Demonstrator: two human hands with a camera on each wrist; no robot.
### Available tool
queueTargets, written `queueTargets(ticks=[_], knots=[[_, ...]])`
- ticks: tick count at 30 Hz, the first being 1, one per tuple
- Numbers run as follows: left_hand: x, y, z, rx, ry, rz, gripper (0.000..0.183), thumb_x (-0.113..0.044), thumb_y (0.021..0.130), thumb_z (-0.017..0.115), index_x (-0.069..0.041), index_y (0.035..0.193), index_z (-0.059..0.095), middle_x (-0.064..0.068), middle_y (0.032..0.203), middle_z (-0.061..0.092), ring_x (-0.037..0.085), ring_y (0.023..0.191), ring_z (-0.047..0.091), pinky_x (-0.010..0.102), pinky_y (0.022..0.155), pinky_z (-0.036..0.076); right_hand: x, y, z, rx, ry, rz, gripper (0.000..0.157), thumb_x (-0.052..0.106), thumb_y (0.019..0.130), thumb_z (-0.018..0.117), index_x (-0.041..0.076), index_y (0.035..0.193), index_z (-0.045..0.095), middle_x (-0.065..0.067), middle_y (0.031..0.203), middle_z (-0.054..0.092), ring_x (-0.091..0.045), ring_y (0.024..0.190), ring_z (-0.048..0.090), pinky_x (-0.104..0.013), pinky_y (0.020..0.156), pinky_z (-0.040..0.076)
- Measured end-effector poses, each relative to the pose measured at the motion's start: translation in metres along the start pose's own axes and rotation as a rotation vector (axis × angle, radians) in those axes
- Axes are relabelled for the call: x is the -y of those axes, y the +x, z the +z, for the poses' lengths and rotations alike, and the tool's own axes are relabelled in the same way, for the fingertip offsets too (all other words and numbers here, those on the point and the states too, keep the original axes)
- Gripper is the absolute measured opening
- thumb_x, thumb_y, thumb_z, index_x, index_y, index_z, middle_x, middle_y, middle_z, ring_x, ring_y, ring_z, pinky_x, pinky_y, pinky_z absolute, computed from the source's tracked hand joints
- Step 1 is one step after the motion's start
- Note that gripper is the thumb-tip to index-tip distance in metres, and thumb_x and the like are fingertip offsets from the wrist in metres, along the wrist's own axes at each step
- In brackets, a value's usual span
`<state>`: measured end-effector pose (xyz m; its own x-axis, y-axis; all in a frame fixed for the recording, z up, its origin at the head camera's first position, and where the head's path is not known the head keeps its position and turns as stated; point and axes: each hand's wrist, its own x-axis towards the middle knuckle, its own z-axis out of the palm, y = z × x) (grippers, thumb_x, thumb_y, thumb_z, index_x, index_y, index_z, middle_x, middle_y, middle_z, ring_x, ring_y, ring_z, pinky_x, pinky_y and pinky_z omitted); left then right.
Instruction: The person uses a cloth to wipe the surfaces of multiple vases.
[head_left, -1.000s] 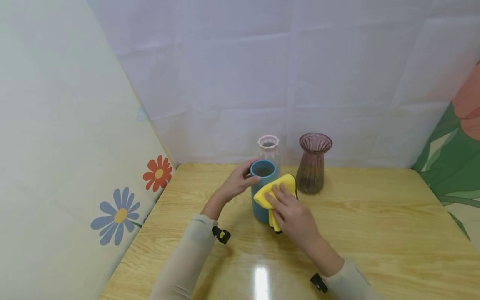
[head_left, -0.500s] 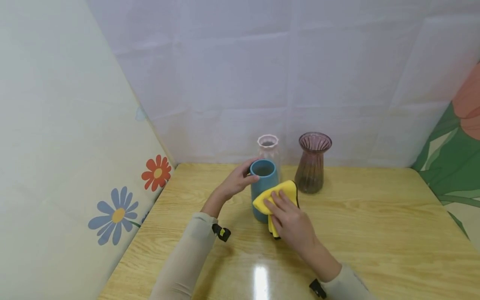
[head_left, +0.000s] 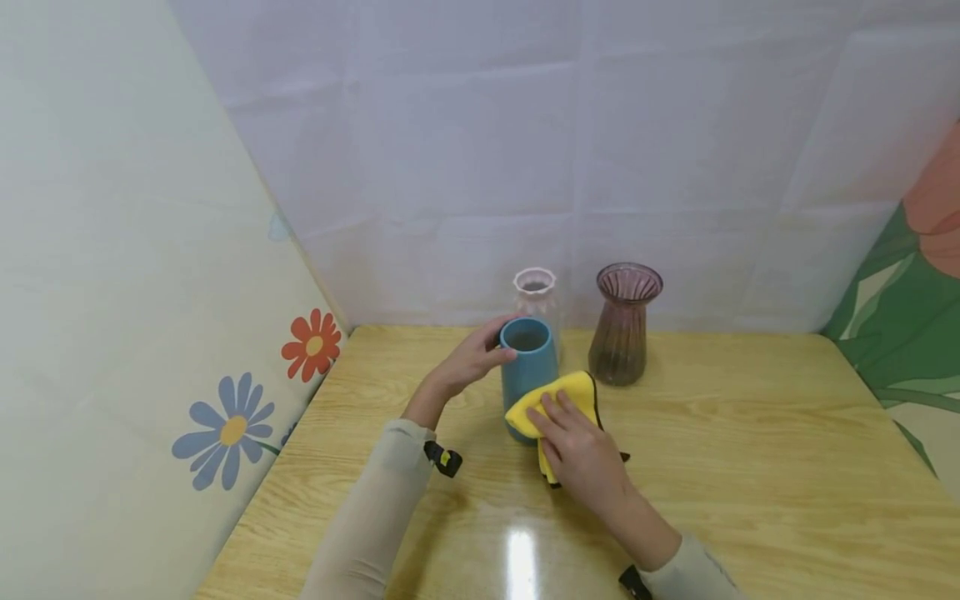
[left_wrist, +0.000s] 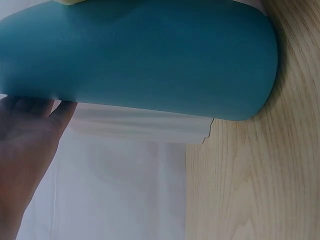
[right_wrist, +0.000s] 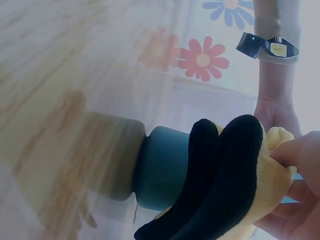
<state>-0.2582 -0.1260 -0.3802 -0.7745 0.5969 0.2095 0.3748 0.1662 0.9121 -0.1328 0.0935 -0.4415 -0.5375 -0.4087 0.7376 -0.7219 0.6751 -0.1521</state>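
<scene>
A blue vase (head_left: 517,375) stands upright on the table, with its mouth facing up. My left hand (head_left: 474,365) grips it near the rim, the thumb in front and the other fingers behind and partly hidden. In my right hand (head_left: 585,454) is a folded yellow cloth (head_left: 551,404) with dark edging, pressed against the front right side of the vase below the middle. The right wrist view shows the fingers bunching the cloth (right_wrist: 270,185), whose dark-edged folds cover part of the vase (right_wrist: 162,167).
Just behind the blue vase stands a pale pink vase (head_left: 536,287) with a scalloped rim, partly hidden. A purple ribbed glass vase (head_left: 620,333) is to its right. The wood-grain table (head_left: 750,450) meets a white cloth backdrop (head_left: 465,167) at the back.
My right hand and the yellow cloth have slid down the side of the blue vase. My left hand keeps its grip near the rim, and the vase has stayed in place.
</scene>
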Motion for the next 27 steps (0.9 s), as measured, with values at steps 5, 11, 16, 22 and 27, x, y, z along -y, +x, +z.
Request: queueTargets(ticks=[5,11,16,22,27], knots=[[0.001,0.001,-0.002,0.019,-0.025,0.003,0.092,-0.059,0.090,0.069,-0.005,0.156,0.035,0.017,0.153,0.045,0.035,0.145,0.038,0.057,0.116,0.033,0.002,-0.002,0.000,0.036,-0.020,0.007,0.047,0.002,0.074,0.087,0.007,0.119,0.075,-0.020,0.122,0.070,-0.043,0.115,0.066,-0.047,0.084,0.059],[0.002,0.003,-0.002,0.026,-0.040,0.010,0.101,-0.069,0.083,0.069,-0.008,0.156,0.036,0.017,0.152,0.046,0.034,0.142,0.041,0.056,0.114,0.035,0.002,-0.004,0.001,0.086,-0.033,0.017,0.045,0.003,0.075,0.086,0.008,0.119,0.075,-0.019,0.123,0.070,-0.042,0.115,0.066,-0.046,0.083,0.060],[0.003,0.005,-0.004,0.047,-0.040,0.018,0.085,-0.050,0.095,0.067,-0.004,0.157,0.033,0.018,0.153,0.045,0.033,0.141,0.042,0.056,0.114,0.035,0.002,-0.007,0.004,0.123,-0.031,0.027,0.043,0.003,0.076,0.085,0.008,0.118,0.075,-0.018,0.122,0.071,-0.042,0.113,0.067,-0.045,0.082,0.060],[0.002,0.005,-0.006,0.050,-0.038,-0.006,0.064,-0.009,0.099,0.055,-0.001,0.157,0.030,0.018,0.154,0.044,0.034,0.142,0.041,0.057,0.116,0.033,0.002,-0.012,0.005,0.211,-0.012,0.060,0.037,0.003,0.080,0.082,0.009,0.116,0.076,-0.018,0.119,0.072,-0.040,0.109,0.069,-0.046,0.081,0.060],[-0.001,0.000,0.005,-0.027,-0.070,-0.011,0.066,-0.011,0.099,0.058,-0.007,0.159,0.029,0.014,0.159,0.038,0.032,0.146,0.037,0.055,0.118,0.031,0.001,-0.014,-0.006,0.189,0.029,0.079,0.038,0.004,0.080,0.082,0.009,0.117,0.076,-0.017,0.121,0.072,-0.037,0.110,0.069,-0.046,0.081,0.060]])
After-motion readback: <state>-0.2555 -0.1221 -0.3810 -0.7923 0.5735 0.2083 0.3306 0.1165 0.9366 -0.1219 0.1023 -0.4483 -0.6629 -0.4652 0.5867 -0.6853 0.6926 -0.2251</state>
